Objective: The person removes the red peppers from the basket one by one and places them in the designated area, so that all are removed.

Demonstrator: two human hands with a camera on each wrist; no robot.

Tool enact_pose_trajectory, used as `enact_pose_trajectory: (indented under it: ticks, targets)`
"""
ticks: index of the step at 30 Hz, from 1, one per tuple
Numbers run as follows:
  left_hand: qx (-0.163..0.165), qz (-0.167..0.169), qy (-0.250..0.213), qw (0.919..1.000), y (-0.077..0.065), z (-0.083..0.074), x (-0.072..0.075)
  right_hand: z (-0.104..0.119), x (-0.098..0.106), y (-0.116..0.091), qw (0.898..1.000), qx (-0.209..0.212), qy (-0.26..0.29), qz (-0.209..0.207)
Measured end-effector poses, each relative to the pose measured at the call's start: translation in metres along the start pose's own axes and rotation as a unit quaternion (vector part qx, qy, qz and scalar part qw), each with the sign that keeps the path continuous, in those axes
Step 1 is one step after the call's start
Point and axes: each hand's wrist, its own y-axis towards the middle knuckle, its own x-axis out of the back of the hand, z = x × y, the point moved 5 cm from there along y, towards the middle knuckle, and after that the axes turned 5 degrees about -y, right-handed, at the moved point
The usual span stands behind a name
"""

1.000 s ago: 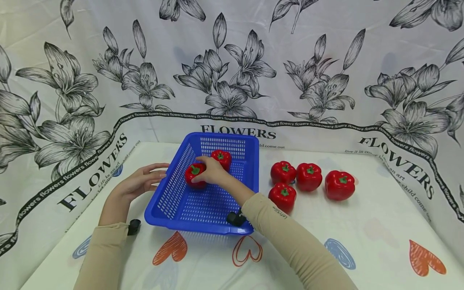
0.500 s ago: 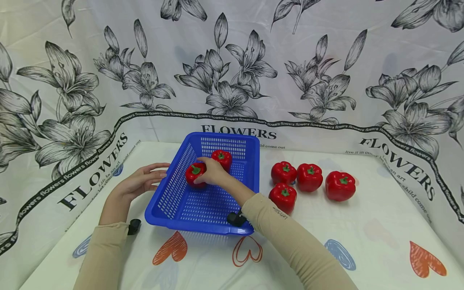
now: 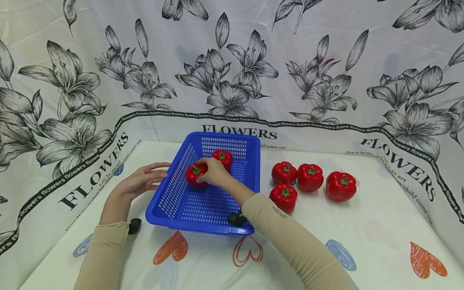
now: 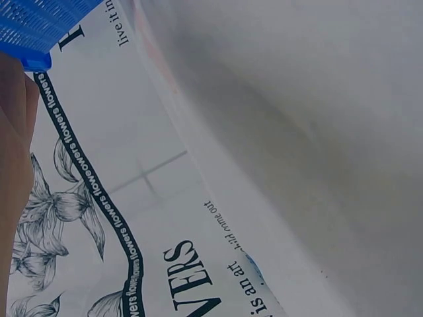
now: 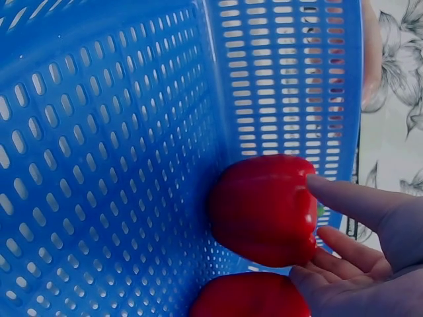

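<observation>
A red bell pepper [image 3: 193, 179] with a green stem sits inside the blue perforated basket [image 3: 195, 228], against its left wall. Loosely spread around its stem end is my right hand [image 3: 216, 174]. In the right wrist view, the straight thumb's tip touches this pepper [image 5: 258, 211], and the other fingers lie loosely beside the stem. A second bell pepper [image 3: 224, 157] lies close by in the basket, partly hidden by the right hand. My left hand [image 3: 139, 183] holds nothing, its relaxed fingers right at the basket's left rim; only its edge [image 4: 14, 145] shows in the left wrist view.
Several more red bell peppers stand on the table right of the basket: a back pair [image 3: 309, 177], a nearer pepper [image 3: 284, 198] and one farther right [image 3: 340, 186]. A flower-printed cloth [image 3: 326, 137] rises behind the table. Black wrist cameras [image 3: 237, 219] hang under both sleeves.
The right hand's thumb and fingertips have drawn back slightly to the right over the pepper. Both peppers, the basket and the left hand stay essentially as they were.
</observation>
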Motion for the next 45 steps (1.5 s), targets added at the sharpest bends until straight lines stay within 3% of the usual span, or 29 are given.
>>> enact_pose_trajectory:
  ticks: [8,21,29,45]
  targets:
    - [0.003,-0.002,0.002,1.0000,0.0012,-0.0003,0.0000,0.0009,0.0029,-0.0015,1.000,0.003,0.006,-0.007]
    - [0.000,0.001,0.005,1.0000,0.0027,0.0010,0.0005,0.0005,0.0003,-0.0001,1.000,0.004,-0.023,0.008]
    - [-0.002,0.002,0.009,1.0000,0.0036,0.0013,0.0023,0.0019,-0.0008,-0.0015,1.000,0.014,-0.008,0.023]
    - [0.000,0.004,0.003,1.0000,0.0025,0.0019,0.0035,0.0021,-0.0046,-0.0007,0.999,0.019,-0.028,0.035]
